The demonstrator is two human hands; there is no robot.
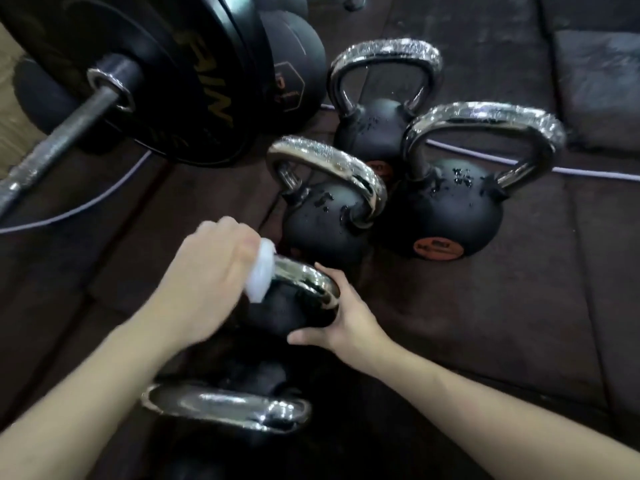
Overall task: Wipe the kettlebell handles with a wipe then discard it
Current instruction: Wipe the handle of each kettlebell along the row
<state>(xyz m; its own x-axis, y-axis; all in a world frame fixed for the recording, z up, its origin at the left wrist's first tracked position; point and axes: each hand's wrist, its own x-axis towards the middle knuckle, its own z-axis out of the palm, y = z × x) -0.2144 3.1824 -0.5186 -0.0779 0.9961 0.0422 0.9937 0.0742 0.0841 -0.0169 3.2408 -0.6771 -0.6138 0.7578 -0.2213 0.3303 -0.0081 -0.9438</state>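
Several black kettlebells with chrome handles stand on the dark floor mat. My left hand [207, 275] holds a white wipe [261, 270] pressed around the left part of the chrome handle [308, 282] of a small kettlebell [294, 313] in the lower middle. My right hand [341, 313] grips that kettlebell's right side, thumb under the body. Another chrome handle [225, 407] lies nearest me at the bottom. Three more kettlebells stand behind: one in the middle [322, 223], one at the right [446, 216], one at the back [377, 129]. Their handles and bodies glisten with droplets.
A barbell [65, 133] with large black plates [173, 74] fills the upper left. A black ball [294, 64] sits behind the plates. A pale cable [485, 155] runs across the mat behind the kettlebells. The dark mat [519, 323] stretches to the right.
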